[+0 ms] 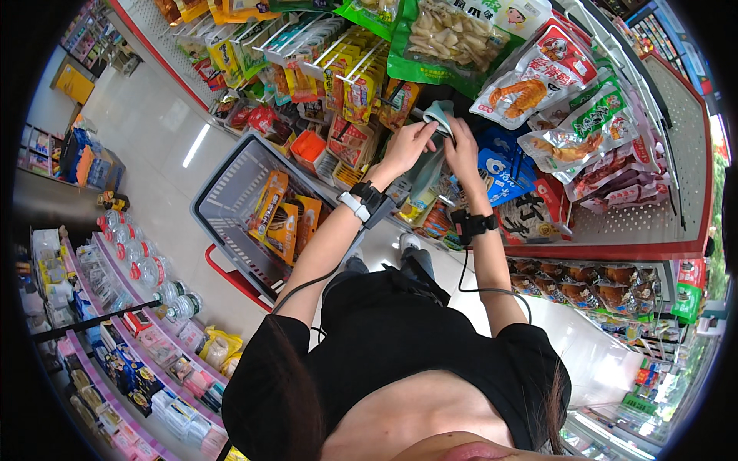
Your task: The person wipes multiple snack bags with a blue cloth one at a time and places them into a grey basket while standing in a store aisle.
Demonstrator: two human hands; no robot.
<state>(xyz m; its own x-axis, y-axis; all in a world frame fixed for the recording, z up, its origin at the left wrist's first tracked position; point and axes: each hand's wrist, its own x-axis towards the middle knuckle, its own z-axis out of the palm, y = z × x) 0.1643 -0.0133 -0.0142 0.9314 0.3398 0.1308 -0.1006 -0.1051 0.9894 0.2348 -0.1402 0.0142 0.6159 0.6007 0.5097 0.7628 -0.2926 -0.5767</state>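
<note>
Both my hands are together in front of the snack shelves, at a limp pale teal piece that looks like a cloth (438,113). My left hand (410,146) has its fingers closed on the near side of it. On its other side, my right hand (461,150) grips it too, partly hiding it. A dull greenish fold (427,173) hangs below between my wrists; I cannot tell whether it belongs to the same piece. A grey shopping basket (223,203) with a red handle is left of my left forearm, holding several orange packets (286,223).
Hanging snack packets (360,96) fill the rack ahead. Silver-and-red food pouches (538,73) jut out at the right, above blue packets (503,165). A red-edged shelf (615,250) runs along the right. Large clear bottles (150,269) stand left on a stocked shelf.
</note>
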